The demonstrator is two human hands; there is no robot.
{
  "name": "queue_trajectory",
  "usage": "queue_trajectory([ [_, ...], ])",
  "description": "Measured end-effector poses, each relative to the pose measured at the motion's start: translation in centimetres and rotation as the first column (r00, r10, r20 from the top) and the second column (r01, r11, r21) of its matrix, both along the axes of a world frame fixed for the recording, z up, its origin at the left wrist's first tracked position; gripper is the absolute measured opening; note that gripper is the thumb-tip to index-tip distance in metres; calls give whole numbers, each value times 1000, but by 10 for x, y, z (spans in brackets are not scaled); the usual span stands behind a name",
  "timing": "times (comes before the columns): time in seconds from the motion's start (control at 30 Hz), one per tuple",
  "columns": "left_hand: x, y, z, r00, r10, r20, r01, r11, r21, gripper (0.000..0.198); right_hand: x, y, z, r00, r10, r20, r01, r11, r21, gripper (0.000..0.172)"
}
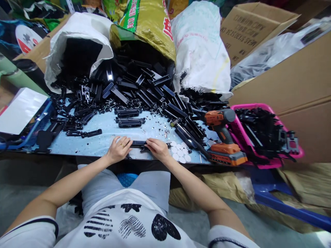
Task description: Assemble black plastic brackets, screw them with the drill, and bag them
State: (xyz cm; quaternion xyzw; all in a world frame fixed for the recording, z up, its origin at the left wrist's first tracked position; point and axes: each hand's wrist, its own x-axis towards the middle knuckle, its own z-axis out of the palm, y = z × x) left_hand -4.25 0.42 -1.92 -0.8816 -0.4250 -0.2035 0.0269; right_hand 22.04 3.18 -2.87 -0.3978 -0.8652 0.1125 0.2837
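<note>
- Black plastic, a long narrow strip [138, 143], lies flat on the tabletop [103, 129], well to the left of the orange drill [219, 132] and right at the near edge in front of you.
- Your left hand [119, 148] curls its fingers over the strip's end farther from the drill. Your right hand [158, 148] grips and presses down the end nearer the drill. Held at both ends like this, the strip looks pinned flat so it cannot slide or twist.
- White round discs [179, 154] lie in a cluster between your right hand and the drill, probably so they are within easy reach.
- The drill stands upright on its battery base, just left of the pink basket [252, 105], which holds more black parts.
- Behind and left of the drill, a heap of black parts [139, 86] spills from open sacks [199, 44].
</note>
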Motion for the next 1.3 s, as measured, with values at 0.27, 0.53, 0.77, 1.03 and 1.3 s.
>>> queue_trajectory([
  [0.27, 38, 15, 11, 964, -244, -107, 219, 955, -200, 65, 24, 14, -6, 942, 210, 263, -228, 973, 41, 43],
  [0.53, 23, 30, 10, 973, -108, -203, 87, 990, -110, 58, 30, 16, 10, 899, -1, 437, -82, 982, 171, 62],
  [0.77, 27, -4, 66, 927, -202, 316, 245, 964, -102, 56, 12, -19, 91, 907, 421, 33, -422, 904, 61, 57],
  [1.03, 41, -59, 92, 737, -6, 676, 289, 907, -306, 59, -19, -51, 85, 728, 353, -588, -532, 832, -159, 55],
  [1.3, 19, -1, 64, 912, 263, -314, -383, 820, -426, 59, -19, -17, 65, 844, 76, 531, 129, 932, -338, 64],
])
